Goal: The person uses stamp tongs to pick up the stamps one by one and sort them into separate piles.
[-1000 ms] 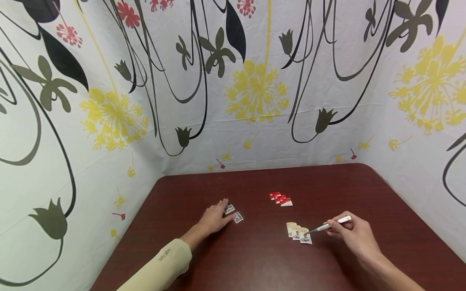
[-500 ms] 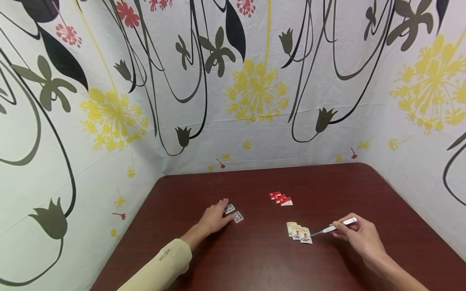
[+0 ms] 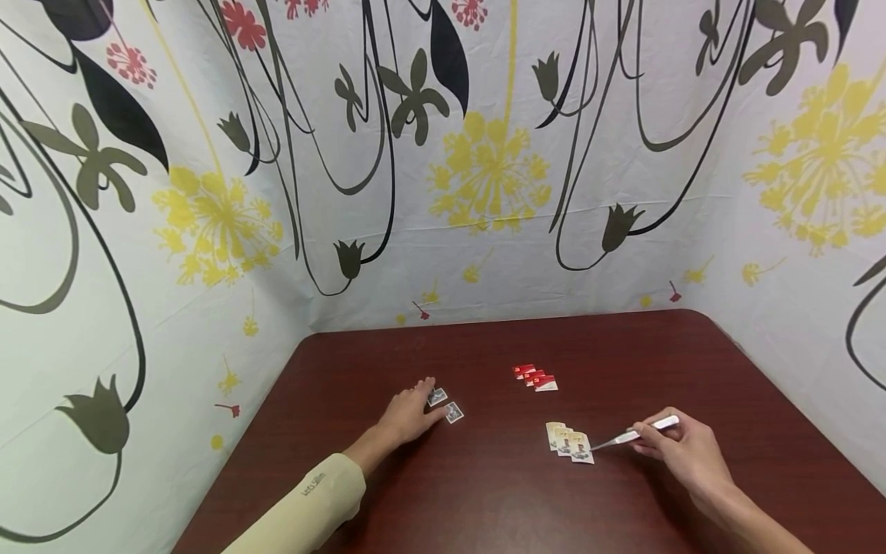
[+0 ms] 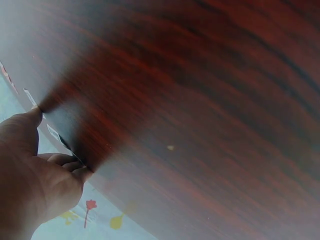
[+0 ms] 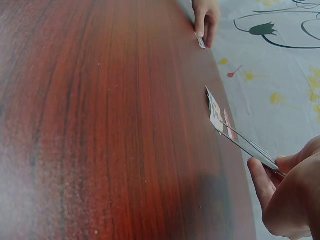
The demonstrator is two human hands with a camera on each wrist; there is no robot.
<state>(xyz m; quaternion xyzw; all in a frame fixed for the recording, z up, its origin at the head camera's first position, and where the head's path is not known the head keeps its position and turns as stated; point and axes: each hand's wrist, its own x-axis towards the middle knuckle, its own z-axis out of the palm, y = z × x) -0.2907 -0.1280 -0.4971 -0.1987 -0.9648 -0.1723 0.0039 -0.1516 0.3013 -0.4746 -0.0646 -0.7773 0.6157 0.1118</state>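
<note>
My left hand [image 3: 404, 415] rests on the table at left with its fingers extended. Its thumb touches the nearer of two small grey stamps [image 3: 454, 412]; the fingertips lie by the farther grey stamp [image 3: 438, 397], partly covering it. At right, my right hand [image 3: 688, 454] holds silver tweezers [image 3: 626, 436] between thumb and fingers. Their tips are at the right edge of an overlapping row of pale yellow and grey stamps [image 3: 582, 450]. In the right wrist view the prongs of the tweezers [image 5: 247, 146] stand apart at a stamp corner; whether they grip it, I cannot tell.
Three overlapping red and white stamps [image 3: 546, 383] lie farther back on the dark red-brown table [image 3: 484, 500]. A white cloth [image 3: 443, 269] printed with flowers hangs behind the table and along both sides.
My right hand has drawn the tweezers slightly to the right, so their tips went from over the nearest yellow stamp to its right edge. My left hand has stayed in place.
</note>
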